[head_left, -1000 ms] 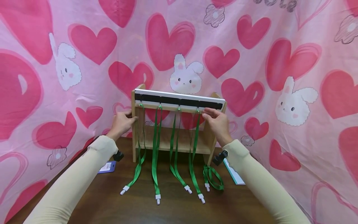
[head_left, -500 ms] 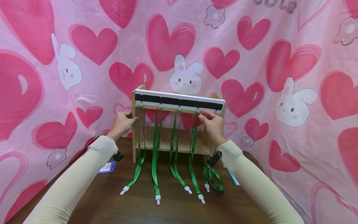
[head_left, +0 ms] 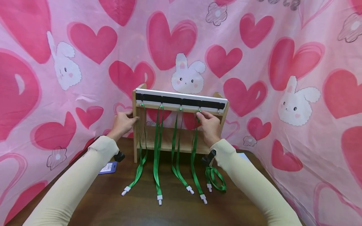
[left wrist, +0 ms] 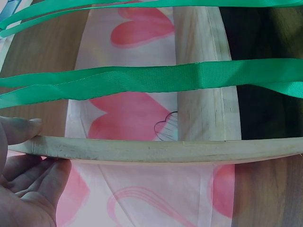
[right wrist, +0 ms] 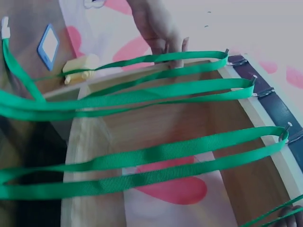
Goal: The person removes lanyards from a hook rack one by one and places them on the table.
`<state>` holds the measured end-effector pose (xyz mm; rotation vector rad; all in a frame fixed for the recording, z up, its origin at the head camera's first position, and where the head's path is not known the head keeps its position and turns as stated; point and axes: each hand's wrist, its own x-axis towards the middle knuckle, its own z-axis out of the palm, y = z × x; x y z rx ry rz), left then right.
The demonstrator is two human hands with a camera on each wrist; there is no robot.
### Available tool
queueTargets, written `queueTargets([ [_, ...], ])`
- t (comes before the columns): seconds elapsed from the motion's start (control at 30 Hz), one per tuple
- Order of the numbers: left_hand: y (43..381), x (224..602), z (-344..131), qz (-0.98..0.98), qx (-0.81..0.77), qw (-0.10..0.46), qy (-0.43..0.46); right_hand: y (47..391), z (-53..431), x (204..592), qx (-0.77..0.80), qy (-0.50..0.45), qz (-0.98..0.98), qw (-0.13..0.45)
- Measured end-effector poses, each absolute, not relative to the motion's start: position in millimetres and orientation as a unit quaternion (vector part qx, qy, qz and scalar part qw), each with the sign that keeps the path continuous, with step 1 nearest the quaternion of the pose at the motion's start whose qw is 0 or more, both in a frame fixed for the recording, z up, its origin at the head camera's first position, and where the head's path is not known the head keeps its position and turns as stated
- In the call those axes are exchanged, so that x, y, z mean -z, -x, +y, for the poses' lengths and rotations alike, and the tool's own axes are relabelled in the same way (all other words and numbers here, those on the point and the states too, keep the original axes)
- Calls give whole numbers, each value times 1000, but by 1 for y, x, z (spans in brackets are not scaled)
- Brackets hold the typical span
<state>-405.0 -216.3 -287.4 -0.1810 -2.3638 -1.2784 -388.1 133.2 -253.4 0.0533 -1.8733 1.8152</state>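
A wooden rack [head_left: 169,146] carries a white board with a black strip [head_left: 181,101] and a row of metal hooks along its top. Green lanyards [head_left: 156,144] with white clips hang from several hooks, their lower ends on the table. My left hand [head_left: 123,125] grips the rack's left side panel [left wrist: 156,150], thumb on one face and fingers on the other. By the fourth hook, the fingertips of my right hand [head_left: 209,125] meet the top of the fourth lanyard [head_left: 194,160]; whether they pinch it is hidden. The rightmost hook [head_left: 218,111] holds no lanyard.
Another green lanyard [head_left: 216,180] lies coiled on the brown table [head_left: 135,212], beside the rack's right foot. A blue card holder [head_left: 108,168] lies left. A pale card [head_left: 243,156] shows behind the right forearm. A pink heart-patterned curtain surrounds the table.
My right hand has moved left along the board, from right of the fourth hook to the top of the fourth lanyard. The left hand stays on the side panel.
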Motion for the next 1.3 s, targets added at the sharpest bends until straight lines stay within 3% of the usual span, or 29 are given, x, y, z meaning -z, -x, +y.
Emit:
queueTargets([
  [0.27, 404, 286, -220, -856, 463, 224, 61, 393, 115, 258, -675, 11, -682, 281],
  [0.87, 402, 286, -219, -856, 462, 224, 61, 394, 121, 257, -706, -1, -665, 245],
  [1.3, 402, 288, -215, -853, 469, 222, 59, 394, 138, 248, -741, -30, -648, 174],
])
